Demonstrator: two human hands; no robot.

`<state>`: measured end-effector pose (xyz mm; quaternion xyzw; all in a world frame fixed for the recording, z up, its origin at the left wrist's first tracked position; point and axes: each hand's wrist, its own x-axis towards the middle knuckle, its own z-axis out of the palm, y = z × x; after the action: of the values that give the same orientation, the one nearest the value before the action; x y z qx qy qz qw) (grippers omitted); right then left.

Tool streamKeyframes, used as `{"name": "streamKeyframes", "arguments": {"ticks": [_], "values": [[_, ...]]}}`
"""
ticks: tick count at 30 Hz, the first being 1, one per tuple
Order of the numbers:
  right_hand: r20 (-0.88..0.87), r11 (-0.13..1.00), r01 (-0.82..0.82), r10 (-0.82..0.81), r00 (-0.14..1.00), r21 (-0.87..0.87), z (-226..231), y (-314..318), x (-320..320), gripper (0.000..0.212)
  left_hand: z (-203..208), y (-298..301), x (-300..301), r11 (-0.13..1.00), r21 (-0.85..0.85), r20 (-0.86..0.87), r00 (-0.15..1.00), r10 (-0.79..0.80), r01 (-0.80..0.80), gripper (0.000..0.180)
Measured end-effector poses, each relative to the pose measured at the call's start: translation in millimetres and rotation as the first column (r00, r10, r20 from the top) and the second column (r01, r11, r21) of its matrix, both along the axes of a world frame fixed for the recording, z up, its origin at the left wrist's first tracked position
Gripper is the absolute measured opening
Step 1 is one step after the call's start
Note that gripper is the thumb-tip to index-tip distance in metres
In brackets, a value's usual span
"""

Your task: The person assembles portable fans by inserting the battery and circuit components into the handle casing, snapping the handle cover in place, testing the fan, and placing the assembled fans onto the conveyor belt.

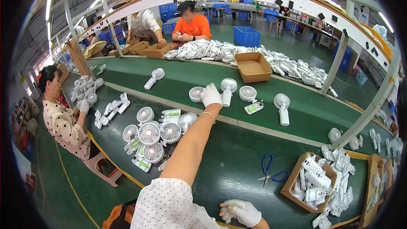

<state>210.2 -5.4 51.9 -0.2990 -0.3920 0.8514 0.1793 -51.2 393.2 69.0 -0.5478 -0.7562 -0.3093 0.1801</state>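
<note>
My left hand [210, 95], in a white glove, reaches onto the green conveyor belt. Its fingers bend down at the right edge of a white round fan head [196, 94]; their grip on the fan is partly hidden. Just right of this hand lies a white handheld fan [228, 86]. Further right is another fan head [247, 94] beside its opened handle with a green battery [253, 107]. My right hand [242, 213], gloved with bare fingertips, hovers at the bench's near edge, fingers loosely curled and apart, holding nothing visible.
Fan heads [149, 133] with opened handles are piled left of my arm. Blue-handled pliers [271, 171] lie right, near a carton [292, 186] of white casings. A seated person [63, 118] works at left; two people work beyond the belt. A slanted post [369, 110] stands right.
</note>
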Motion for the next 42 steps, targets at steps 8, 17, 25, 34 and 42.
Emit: {"name": "streamKeyframes", "arguments": {"ticks": [8,17,25,34,42], "values": [[0.047,0.993,0.035,-0.041,0.998,0.115,28.8,-0.1,-1.3,0.033,0.0,22.5,-1.2,0.967,-0.232,-0.091,0.992,0.088,-0.107,0.040],[0.066,0.997,0.030,-0.035,0.997,0.074,1.2,-11.6,-2.7,0.037,38.3,-73.8,-16.8,0.809,0.053,0.984,0.108,-0.142,0.585,0.033],[-0.414,0.866,0.418,-0.498,0.762,-0.273,-17.9,11.8,-8.8,0.085,63.0,-307.7,15.3,0.400,0.137,0.990,-0.124,-0.061,0.906,0.034],[-0.370,0.617,0.661,-0.786,0.495,-0.427,27.7,32.5,11.9,0.052,49.2,-405.5,66.1,0.021,0.000,0.996,0.001,-0.086,1.000,0.037],[-0.095,0.664,0.407,-0.454,0.886,0.627,66.7,-26.0,-22.4,0.051,13.5,-383.7,64.9,0.699,0.326,0.906,-0.420,-0.040,0.637,0.037]]}}
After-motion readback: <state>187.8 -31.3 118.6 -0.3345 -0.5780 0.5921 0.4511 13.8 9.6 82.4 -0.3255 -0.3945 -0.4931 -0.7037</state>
